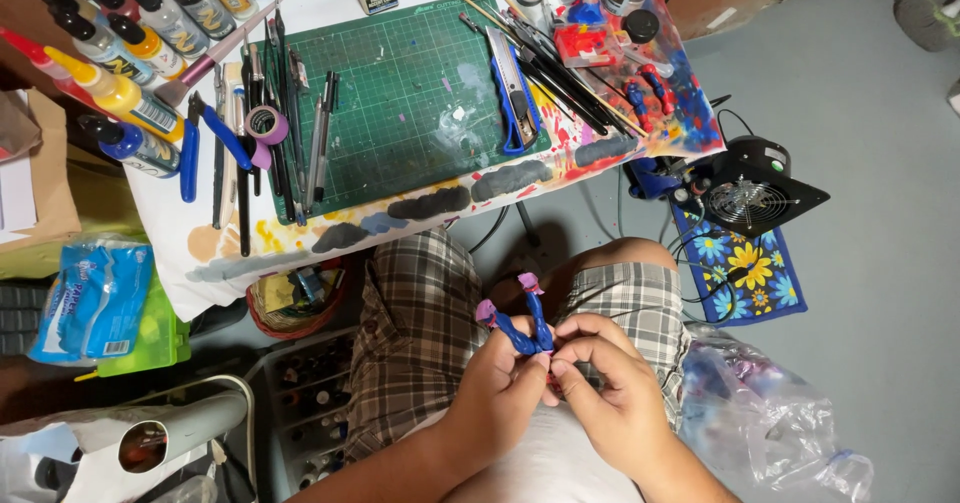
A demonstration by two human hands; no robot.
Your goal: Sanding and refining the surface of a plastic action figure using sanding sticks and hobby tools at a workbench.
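Head view, hands over the lap. My left hand (505, 378) and right hand (610, 383) meet, both pinched narrow on one small blue figure part (525, 328): a forked piece whose two prongs rise toward the table, each tipped with a pale purple cap. It sits between my fingertips (560, 358), just above my plaid shorts (420, 343), well apart from the table (250, 238). I judge the step to be close handwork on this part, fitting or twisting at its base; the next move would call for a firm pinch low on the fork and little force, since the prongs look thin and glossy, probably hard painted plastic. Outward: the white table cover is smeared with red, yellow, blue and grey paint. On it lies a green gridded cutting mat (400, 93), matte and paint-flecked, with a blue utility knife (512, 88) at its right edge and a fan of dark brushes (570, 83) beyond. Left of the mat lie pens, tools and a purple tape roll (265, 123); at far left, squeeze bottles of paint (120, 53). More blue parts (645, 93) rest on the table's right end. On the floor at right stand a black fan (750, 198) on a flowered cloth (745, 268) and a crinkled clear bag (770, 423).
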